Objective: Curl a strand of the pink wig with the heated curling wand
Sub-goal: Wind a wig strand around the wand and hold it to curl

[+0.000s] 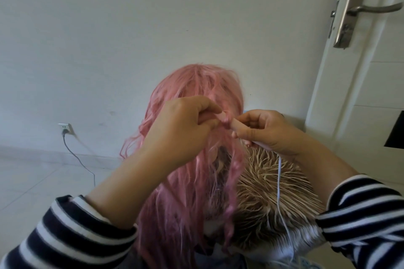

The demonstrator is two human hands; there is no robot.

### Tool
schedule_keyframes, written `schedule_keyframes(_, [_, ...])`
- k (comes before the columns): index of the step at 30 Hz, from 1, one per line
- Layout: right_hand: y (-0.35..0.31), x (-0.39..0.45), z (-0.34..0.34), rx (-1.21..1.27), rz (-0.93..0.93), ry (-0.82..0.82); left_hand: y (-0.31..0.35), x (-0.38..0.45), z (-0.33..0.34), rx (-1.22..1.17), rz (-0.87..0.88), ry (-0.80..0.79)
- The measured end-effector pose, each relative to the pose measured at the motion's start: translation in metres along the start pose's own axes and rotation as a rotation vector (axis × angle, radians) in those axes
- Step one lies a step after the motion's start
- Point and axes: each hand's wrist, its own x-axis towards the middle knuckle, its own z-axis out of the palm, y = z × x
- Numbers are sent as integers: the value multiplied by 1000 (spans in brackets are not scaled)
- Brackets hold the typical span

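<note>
At the far left, well away from the fingers, a wall socket (65, 127) sits low on the white wall (109, 28) with a grey plug in it, and a dark cord (78, 157) trails from it down across the pale floor (32, 181). No container shows anywhere in view. Moving right, the left hand (181, 124) comes up from a navy-and-white striped sleeve (72, 231), forearm raised, knuckles toward the camera, its fingers (209, 106) bunched together and pinched on a strand (225, 119) of the pink wig (196, 85). The wig hangs against the wall behind and below both hands, its long locks falling past the left wrist to the bottom edge, so the hands cover its middle. The strand is wound in a small coil around the curling wand (237, 124), a pale pink barrel lying between the two sets of fingertips, just right of the left thumb. The right hand (271, 131) is closed around the wand's handle, fingers curled and clamped, forefinger lying along the barrel toward the coil. Below those fingers a thin white cable (278, 192) drops down across a blond wig (269, 192) with spiky strands, which lies just beside the pink locks. The right striped sleeve (363, 209) enters from the lower right. Far right of the fingers stands a white door (371, 94) with a metal lever handle (376, 8).
</note>
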Motion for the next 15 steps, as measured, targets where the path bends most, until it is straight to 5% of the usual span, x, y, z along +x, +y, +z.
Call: schedule_keyframes(15, [0,4,1,-57,11,7,-2,51,-28,14,12,-118])
